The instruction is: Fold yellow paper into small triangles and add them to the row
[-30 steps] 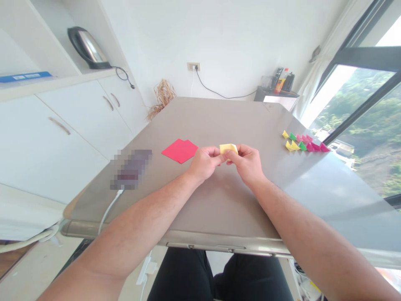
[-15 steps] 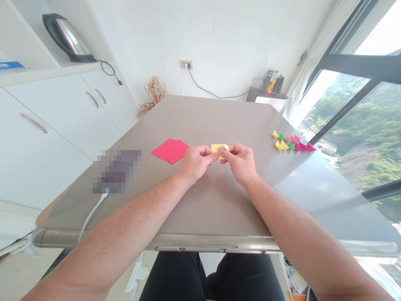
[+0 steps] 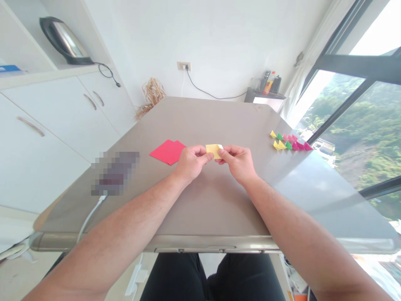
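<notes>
A small folded piece of yellow paper (image 3: 213,150) is held up between my two hands above the table. My left hand (image 3: 192,163) pinches its left edge between thumb and fingers. On the other side, my right hand (image 3: 239,161) grips the right edge, its thumb pressed on the face near a raised corner. Just left of my left hand lie red paper sheets (image 3: 167,152), partly overlapping and partly covered by that hand. At the table's right side stand two rows of small folded paper pieces (image 3: 288,145) in yellow, green and pink.
A pixelated dark object (image 3: 115,173) with a white cable (image 3: 90,217) lies on the left of the grey table (image 3: 213,117). An electric kettle (image 3: 67,42) sits on a shelf at the left. Bottles (image 3: 268,82) stand on a small cabinet behind; a window is on the right.
Both hands keep hold of the yellow paper, which has shifted slightly left. More of its face shows now, as my right thumb has moved toward its right edge. The view has turned slightly.
</notes>
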`<control>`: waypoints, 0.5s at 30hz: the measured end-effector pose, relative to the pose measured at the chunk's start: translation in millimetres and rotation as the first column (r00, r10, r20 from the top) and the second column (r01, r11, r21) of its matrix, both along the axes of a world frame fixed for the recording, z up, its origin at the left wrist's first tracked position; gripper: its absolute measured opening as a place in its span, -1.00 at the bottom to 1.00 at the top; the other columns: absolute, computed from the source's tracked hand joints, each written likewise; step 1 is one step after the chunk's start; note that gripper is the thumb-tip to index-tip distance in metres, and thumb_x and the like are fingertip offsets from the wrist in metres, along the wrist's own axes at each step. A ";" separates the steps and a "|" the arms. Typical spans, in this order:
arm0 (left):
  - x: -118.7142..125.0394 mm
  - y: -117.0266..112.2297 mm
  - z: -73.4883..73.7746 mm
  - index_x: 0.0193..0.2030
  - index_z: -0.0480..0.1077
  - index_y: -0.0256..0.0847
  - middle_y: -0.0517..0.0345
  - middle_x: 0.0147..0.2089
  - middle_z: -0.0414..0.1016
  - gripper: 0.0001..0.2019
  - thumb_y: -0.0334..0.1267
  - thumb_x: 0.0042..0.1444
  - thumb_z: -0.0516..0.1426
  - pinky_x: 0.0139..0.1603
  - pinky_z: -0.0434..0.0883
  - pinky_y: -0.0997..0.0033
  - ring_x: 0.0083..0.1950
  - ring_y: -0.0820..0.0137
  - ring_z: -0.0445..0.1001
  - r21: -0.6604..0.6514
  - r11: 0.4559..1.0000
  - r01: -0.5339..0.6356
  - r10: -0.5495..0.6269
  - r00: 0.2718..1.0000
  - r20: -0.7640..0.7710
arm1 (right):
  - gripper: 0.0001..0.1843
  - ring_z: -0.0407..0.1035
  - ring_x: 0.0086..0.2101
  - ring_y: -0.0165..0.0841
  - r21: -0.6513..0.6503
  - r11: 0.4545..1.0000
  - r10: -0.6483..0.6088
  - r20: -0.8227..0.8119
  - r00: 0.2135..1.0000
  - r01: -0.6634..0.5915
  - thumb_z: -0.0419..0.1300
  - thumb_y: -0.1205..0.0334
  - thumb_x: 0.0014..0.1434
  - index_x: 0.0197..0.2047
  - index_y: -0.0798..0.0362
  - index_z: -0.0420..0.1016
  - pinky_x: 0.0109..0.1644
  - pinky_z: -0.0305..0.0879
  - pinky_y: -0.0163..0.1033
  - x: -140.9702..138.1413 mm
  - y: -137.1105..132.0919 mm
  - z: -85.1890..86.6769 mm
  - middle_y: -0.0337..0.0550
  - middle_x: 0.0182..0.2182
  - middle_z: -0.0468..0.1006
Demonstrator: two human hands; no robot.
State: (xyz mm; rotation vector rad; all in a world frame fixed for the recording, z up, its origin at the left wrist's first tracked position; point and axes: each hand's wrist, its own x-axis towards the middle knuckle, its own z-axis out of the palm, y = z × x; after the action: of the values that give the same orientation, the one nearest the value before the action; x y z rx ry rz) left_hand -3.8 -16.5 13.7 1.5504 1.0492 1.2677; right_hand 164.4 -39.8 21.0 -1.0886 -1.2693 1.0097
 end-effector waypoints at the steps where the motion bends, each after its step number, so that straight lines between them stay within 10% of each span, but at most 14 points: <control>1: -0.3 0.0 0.0 -0.59 0.40 -0.19 0.22 -0.55 0.39 -0.71 -0.13 -0.01 0.33 -0.38 0.20 0.36 -0.46 0.43 0.30 0.006 1.000 0.006 -0.006 1.000 -0.018 | -0.65 0.53 -0.41 -0.32 0.005 1.000 -0.002 0.014 1.000 0.002 0.39 -0.10 0.04 -0.38 0.05 0.64 -0.24 0.51 -0.18 0.3 -0.3 0.1 -0.16 -0.49 0.61; 15: 1.8 -1.0 0.6 -0.34 0.63 -0.14 0.11 -0.31 0.61 -0.82 -0.09 0.02 0.35 -0.20 0.40 0.33 -0.25 0.33 0.49 0.092 0.996 0.003 -0.013 0.994 0.113 | -0.73 0.49 -0.43 -0.32 0.006 0.999 -0.036 0.268 0.963 0.036 0.32 -0.02 0.13 -0.37 0.02 0.65 -0.36 0.32 -0.25 -9.3 -7.9 1.3 -0.18 -0.49 0.62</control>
State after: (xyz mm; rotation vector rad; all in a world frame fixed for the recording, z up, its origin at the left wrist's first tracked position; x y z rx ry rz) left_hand -2.0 -17.5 14.3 1.5303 0.9233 1.3984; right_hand 155.1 -47.7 22.3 -1.2750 -1.4599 0.8539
